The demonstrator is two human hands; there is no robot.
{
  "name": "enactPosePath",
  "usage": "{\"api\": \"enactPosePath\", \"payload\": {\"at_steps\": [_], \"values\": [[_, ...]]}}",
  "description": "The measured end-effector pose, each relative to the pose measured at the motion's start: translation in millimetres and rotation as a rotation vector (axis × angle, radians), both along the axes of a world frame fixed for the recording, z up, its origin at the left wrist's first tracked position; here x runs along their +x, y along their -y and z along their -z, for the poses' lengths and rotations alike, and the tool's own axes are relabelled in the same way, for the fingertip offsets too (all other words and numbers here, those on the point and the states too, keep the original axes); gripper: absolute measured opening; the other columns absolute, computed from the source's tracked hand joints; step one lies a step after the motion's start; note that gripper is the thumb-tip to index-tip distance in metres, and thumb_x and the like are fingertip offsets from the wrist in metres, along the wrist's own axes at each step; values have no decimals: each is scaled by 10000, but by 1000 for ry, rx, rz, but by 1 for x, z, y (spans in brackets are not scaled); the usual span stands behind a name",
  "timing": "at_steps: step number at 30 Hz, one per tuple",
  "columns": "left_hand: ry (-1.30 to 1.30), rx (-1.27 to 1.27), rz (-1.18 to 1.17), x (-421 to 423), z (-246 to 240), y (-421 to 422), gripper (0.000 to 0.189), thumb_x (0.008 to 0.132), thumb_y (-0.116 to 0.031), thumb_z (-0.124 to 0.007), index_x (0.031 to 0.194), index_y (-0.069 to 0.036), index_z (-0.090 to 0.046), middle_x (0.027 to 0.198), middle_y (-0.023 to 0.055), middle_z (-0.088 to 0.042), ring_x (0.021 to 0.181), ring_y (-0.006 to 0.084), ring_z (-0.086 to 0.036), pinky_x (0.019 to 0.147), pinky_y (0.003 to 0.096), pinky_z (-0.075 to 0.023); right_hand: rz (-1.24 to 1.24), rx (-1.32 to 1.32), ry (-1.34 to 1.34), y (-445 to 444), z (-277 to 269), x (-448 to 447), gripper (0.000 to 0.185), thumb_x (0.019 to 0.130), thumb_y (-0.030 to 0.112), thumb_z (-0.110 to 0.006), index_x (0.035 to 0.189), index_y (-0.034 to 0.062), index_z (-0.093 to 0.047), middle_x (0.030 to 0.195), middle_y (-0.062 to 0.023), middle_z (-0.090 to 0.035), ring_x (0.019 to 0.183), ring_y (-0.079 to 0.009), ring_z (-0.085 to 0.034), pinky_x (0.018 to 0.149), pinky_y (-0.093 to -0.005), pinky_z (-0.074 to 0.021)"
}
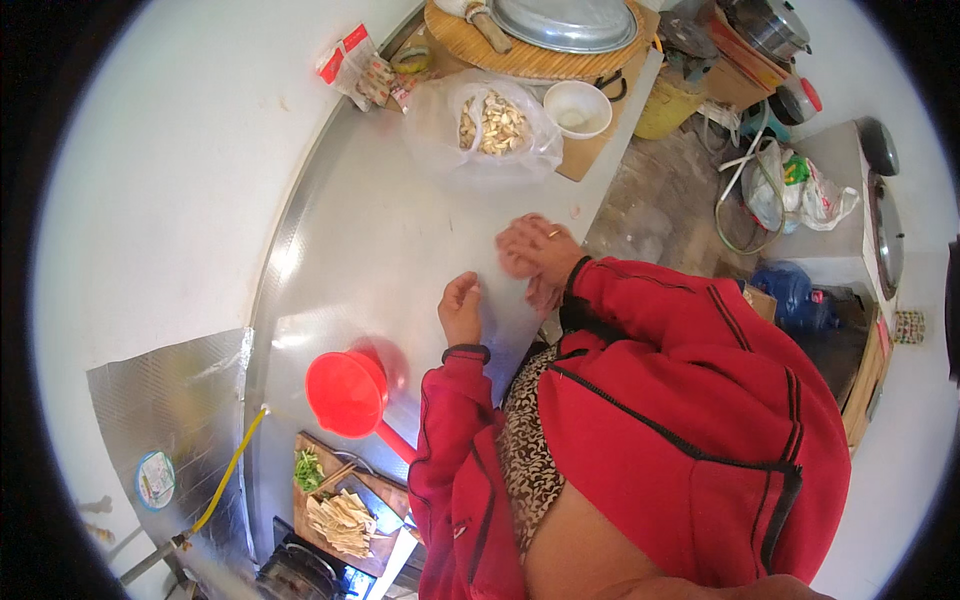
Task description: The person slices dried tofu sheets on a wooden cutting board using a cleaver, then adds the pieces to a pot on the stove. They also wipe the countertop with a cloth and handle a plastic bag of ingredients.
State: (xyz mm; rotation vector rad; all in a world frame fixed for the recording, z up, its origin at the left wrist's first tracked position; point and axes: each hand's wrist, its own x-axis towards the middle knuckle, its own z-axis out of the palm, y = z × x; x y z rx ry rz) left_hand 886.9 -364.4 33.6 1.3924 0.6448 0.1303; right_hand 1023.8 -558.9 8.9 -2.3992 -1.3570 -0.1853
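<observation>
My right hand, with a ring on one finger, is blurred above the metal countertop near its edge; its fingers are bent and its thumb stands apart, and I see nothing held in it. Lower left of it, my left hand is loosely curled with the fingertips drawn in, also with nothing visible in it. The two hands do not touch. Nearest to the left forearm, a red plastic dipper sits on the countertop, its handle reaching to the sleeve. Beyond the hands lies a clear plastic bag of sliced pieces, perhaps mushrooms.
A white bowl stands beside the bag, near a metal lid on a round woven board. Below, a cutting board holds a cleaver, pale strips and chopped greens, beside a stove burner.
</observation>
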Motion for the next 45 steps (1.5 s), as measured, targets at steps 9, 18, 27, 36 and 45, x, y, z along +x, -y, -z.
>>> {"api": "enactPosePath", "payload": {"at_steps": [9, 18, 27, 36, 45], "values": [[259, 1034, 32, 128, -137, 10, 723, 733, -83, -736, 1366, -6, -395, 1407, 208, -366, 1278, 352, -391, 1024, 427, -374, 832, -72, -430, 167, -25, 138, 898, 498, 146, -842, 1312, 152, -463, 1200, -133, -570, 1087, -385, -549, 938, -426, -462], [227, 504, -2, 219, -147, -15, 234, 946, -230, -574, 880, -20, -654, 682, 61, -632, 689, 138, -588, 720, 289, -462, 236, 148, -439, 83, -88, 119, 531, 723, 90, -658, 1239, 88, -531, 1291, -161, -517, 1177, -364, -499, 980, -435, -433], [280, 103, -149, 203, -211, -32, 269, 955, -245, -557, 856, -4, -625, 556, -19, -430, 525, 85, -403, 666, 282, -474, 96, 65, -143, 39, -96, 158, 617, 713, 175, -712, 1292, 98, -511, 1405, -222, -379, 1291, -403, -380, 1032, -445, -376], [307, 220, -102, 204, -247, -37, 274, 956, -242, -559, 948, 20, -641, 630, -12, -479, 602, 89, -431, 683, 257, -445, -16, 131, -246, 12, -75, 203, 315, 712, 113, -646, 1024, 71, -631, 1278, -199, -508, 1134, -360, -522, 925, -410, -452], [321, 420, -66, 208, -230, -22, 266, 968, -229, -559, 998, 23, -637, 810, 10, -628, 784, 103, -555, 775, 259, -447, 258, 487, -618, -4, -166, 213, 306, 777, 236, -689, 972, 11, -618, 787, -147, -641, 741, -275, -647, 689, -374, -505]]}}
